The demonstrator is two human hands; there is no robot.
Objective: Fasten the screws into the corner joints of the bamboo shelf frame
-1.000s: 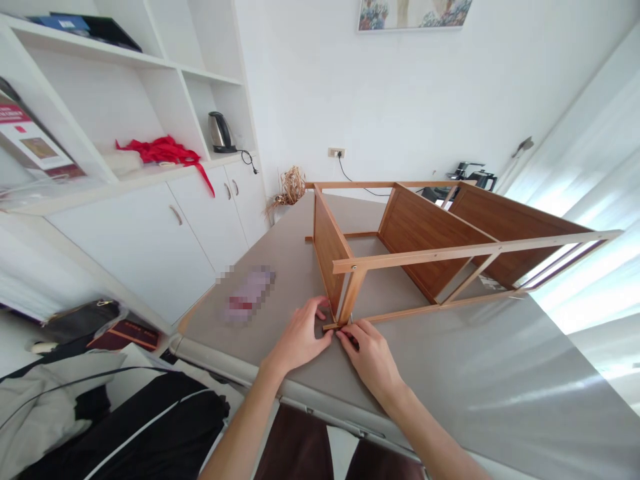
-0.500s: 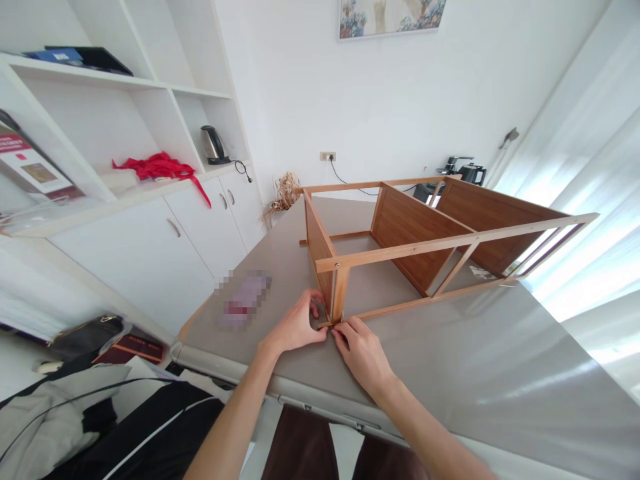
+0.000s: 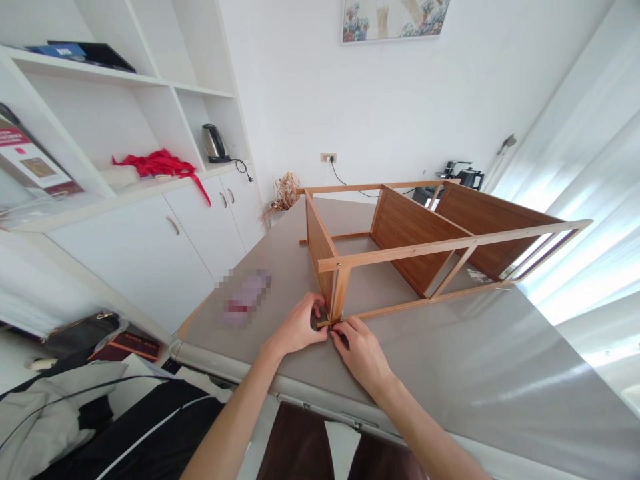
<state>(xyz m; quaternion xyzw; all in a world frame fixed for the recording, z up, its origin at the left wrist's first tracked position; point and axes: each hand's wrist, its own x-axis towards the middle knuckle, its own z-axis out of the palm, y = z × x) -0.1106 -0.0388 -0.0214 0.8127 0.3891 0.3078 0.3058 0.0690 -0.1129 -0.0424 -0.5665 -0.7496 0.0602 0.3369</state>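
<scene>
A brown wooden shelf rack (image 3: 400, 254) lies on its side on the grey table (image 3: 450, 360), its panels standing upright. My left hand (image 3: 299, 325) is curled round the end of the rack's lower rail at the near left corner, thumb in front and fingers behind. Just right of it, my right hand (image 3: 361, 348) pinches at the same corner joint with thumb and forefinger. Something tiny and dark shows at those fingertips, too small to name. A screw head is visible in the upper rail above the hands.
A blurred-out flat object (image 3: 245, 298) lies on the table to the left. White cabinets with a kettle (image 3: 214, 143) and red cloth (image 3: 157, 164) line the left wall. Dark clothing (image 3: 150, 427) is heaped at lower left. A white curtain (image 3: 565, 147) hangs at right.
Both hands stay at the corner joint, the right fingertips shifting very slightly. The camera view has tilted a little; the rack lies as before.
</scene>
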